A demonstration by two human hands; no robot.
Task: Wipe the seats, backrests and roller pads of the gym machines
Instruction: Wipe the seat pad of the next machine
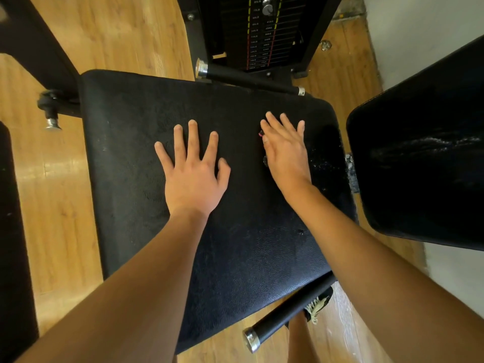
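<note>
A black padded seat (251,263) fills the middle of the view. A black fuzzy cloth (131,132) with a small pink tag lies spread over its far part. My left hand (192,171) presses flat on the cloth with fingers spread. My right hand (285,150) lies flat beside it, fingers straight and together, near the pink tag. A black padded backrest (419,166) with pale streaks on it stands to the right of the seat.
A weight stack (264,35) in a black frame stands beyond the seat. Black handle bars with chrome ends stick out at the far edge (248,79) and near edge (285,313). The floor (60,179) is wood. Another dark pad (13,231) is at the left.
</note>
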